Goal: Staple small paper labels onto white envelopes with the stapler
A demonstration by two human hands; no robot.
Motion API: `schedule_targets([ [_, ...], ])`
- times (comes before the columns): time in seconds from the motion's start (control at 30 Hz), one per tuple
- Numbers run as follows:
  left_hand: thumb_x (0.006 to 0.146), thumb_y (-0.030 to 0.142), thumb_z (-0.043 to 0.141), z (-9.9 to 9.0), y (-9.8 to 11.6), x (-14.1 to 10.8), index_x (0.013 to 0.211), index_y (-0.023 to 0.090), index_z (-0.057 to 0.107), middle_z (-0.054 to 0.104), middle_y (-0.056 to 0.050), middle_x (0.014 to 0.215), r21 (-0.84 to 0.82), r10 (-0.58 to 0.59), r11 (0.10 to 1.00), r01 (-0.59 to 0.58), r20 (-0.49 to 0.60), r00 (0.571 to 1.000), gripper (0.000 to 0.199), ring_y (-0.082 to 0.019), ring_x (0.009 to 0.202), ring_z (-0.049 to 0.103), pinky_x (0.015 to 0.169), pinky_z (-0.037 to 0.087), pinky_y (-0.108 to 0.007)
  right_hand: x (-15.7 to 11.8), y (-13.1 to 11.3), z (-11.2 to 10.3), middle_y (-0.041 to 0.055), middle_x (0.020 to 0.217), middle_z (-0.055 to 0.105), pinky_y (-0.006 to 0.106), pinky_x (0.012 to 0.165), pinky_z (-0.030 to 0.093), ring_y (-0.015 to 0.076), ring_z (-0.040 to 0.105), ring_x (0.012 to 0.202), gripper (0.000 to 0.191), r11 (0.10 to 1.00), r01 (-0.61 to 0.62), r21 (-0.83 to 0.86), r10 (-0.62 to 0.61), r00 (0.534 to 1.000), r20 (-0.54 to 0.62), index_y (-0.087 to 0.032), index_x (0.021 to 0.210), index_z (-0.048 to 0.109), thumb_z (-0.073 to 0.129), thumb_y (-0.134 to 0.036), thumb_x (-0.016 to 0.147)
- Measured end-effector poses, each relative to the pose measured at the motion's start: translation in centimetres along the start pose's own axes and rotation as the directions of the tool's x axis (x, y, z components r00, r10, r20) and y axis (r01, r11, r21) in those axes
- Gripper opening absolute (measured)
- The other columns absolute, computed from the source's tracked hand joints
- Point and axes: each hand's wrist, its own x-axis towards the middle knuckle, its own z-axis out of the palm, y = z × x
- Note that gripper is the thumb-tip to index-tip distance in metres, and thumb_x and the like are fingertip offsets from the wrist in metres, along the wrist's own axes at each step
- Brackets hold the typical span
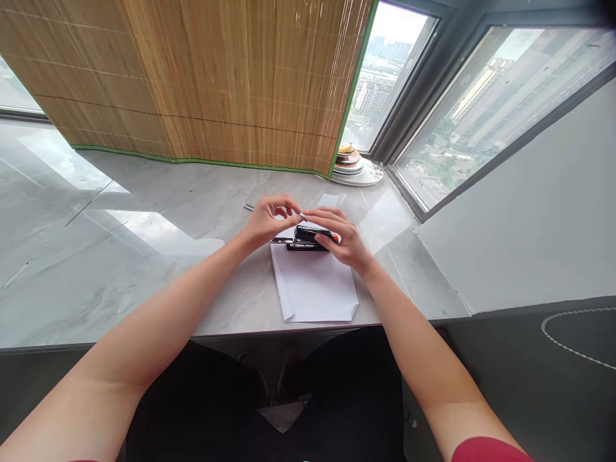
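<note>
A black stapler (pixel 308 233) with an orange end lies across a stack of white paper (pixel 317 289), its metal rail sticking out to the left. My right hand (pixel 347 240) grips the stapler's right part, thumb on the near side, fingers stretched over the top. Above the stapler, my left hand (pixel 270 218) pinches a small greyish piece (pixel 302 217) between thumb and fingertips. The right fingertips meet the left ones there, and the piece is too small to name surely. Left of my left hand lies a short grey metallic strip (pixel 249 207), partly covered by it.
Behind my hands a small pale, flat item (pixel 330 199) lies on the grey marble-look ledge (pixel 226 298). Stacked plates (pixel 355 172) stand in the corner by the window. A bamboo blind (pixel 216 83) hangs down to the ledge at the back. A white wall (pixel 520 212) borders the right.
</note>
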Motion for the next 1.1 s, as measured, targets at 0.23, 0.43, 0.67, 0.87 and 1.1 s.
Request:
schedule_targets([
  [0.23, 0.089, 0.058, 0.086, 0.3, 0.4, -0.1, 0.085, 0.022, 0.081, 0.077, -0.005, 0.087, 0.09, -0.004, 0.996, 0.007, -0.037, 0.999, 0.036, -0.019, 0.083, 0.066, 0.079, 0.051, -0.036, 0.0, 0.1, 0.1, 0.0049, 0.145, 0.076, 0.058, 0.119, 0.049, 0.0314, 0.064, 0.134, 0.032, 0.999, 0.007, -0.033, -0.008, 1.0, -0.02, -0.035, 0.136, 0.08, 0.058, -0.037, 0.112],
  [0.43, 0.095, 0.058, 0.077, -1.6, -0.7, 0.5, 0.105, 0.023, 0.08, 0.08, -0.008, 0.104, 0.227, 0.044, 0.973, -0.048, 0.02, 0.999, 0.037, -0.023, 0.093, 0.068, 0.087, 0.054, -0.038, 0.1, 0.7, 0.2, 0.0046, 0.136, 0.08, 0.055, 0.115, 0.053, 0.0301, 0.069, 0.128, 0.03, 0.995, -0.088, -0.04, 0.083, 0.99, -0.11, -0.033, 0.13, 0.082, 0.064, -0.038, 0.107],
  [0.67, 0.097, 0.051, 0.066, -11.0, -6.1, 0.6, 0.104, 0.026, 0.084, 0.078, -0.013, 0.115, 0.578, -0.032, 0.816, -0.015, 0.07, 0.997, 0.032, -0.033, 0.11, 0.067, 0.104, 0.053, -0.054, -1.8, 6.3, -2.5, 0.0099, 0.111, 0.084, 0.05, 0.11, 0.057, 0.0301, 0.075, 0.111, 0.04, 0.677, -0.73, -0.097, 0.592, 0.618, -0.517, -0.023, 0.115, 0.086, 0.058, -0.022, 0.087],
  [0.87, 0.082, 0.052, 0.08, -12.7, -7.3, -0.4, 0.096, 0.028, 0.089, 0.08, -0.012, 0.109, 0.538, -0.173, 0.841, 0.058, 0.165, 0.971, 0.029, -0.032, 0.103, 0.07, 0.095, 0.056, -0.046, -2.7, 8.4, -3.3, 0.0121, 0.119, 0.083, 0.053, 0.116, 0.051, 0.0337, 0.073, 0.123, 0.051, 0.35, -0.916, -0.197, 0.795, 0.401, -0.454, -0.024, 0.127, 0.086, 0.061, -0.019, 0.083],
  [1.1, 0.089, 0.054, 0.076, -9.7, -5.9, 0.2, 0.08, 0.026, 0.082, 0.079, -0.009, 0.087, 0.477, -0.084, 0.877, 0.062, 0.025, 0.996, 0.029, -0.026, 0.088, 0.065, 0.079, 0.053, -0.038, -2.5, 8.1, -3.1, 0.0142, 0.112, 0.081, 0.057, 0.114, 0.052, 0.0348, 0.07, 0.121, 0.04, 0.445, -0.879, -0.17, 0.707, 0.462, -0.535, -0.02, 0.12, 0.084, 0.06, -0.023, 0.087],
])
